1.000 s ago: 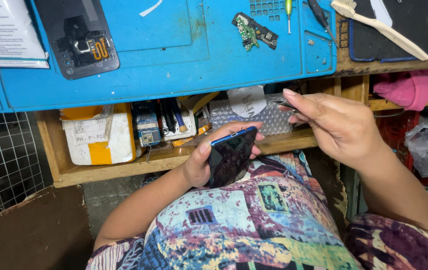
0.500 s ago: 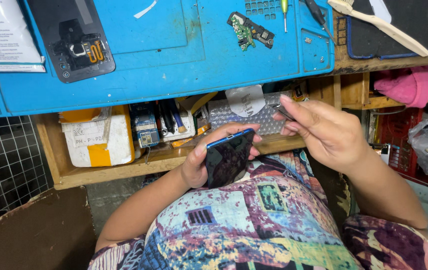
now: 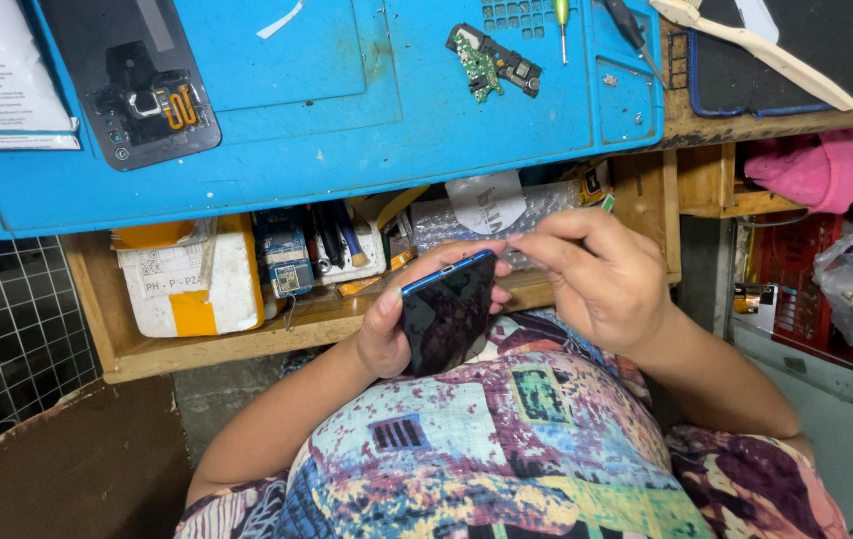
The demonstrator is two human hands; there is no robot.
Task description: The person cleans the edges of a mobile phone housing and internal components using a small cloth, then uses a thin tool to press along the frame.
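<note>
Left hand (image 3: 387, 334) grips a dark smartphone (image 3: 448, 314) by its edge, thumb on the near side, fingers wrapped round the far side. Phone has a blue frame, glossy black face toward the camera, tilted, held over the lap just below the open wooden shelf (image 3: 247, 334).

Right hand (image 3: 601, 274) holds nothing I can make out: fingers curled, index and thumb pinched narrow, tips right at the phone's top corner. Can't tell if they actually touch it.

Above: blue work mat (image 3: 367, 120) on the bench. On it 1 phone back housing (image 3: 132, 80) at left, a small green circuit board (image 3: 491, 60) near the top right, 2 screwdrivers (image 3: 596, 25) at the top edge. Pale-handled brush (image 3: 756, 50) lies on the black mat (image 3: 806, 50) to the right. Pink cloth (image 3: 811, 165) in the side cubby.

Shelf holds a white and yellow box (image 3: 192, 279), small boxes and tools, and a bubble-wrap packet (image 3: 486, 215) behind the phone.
</note>
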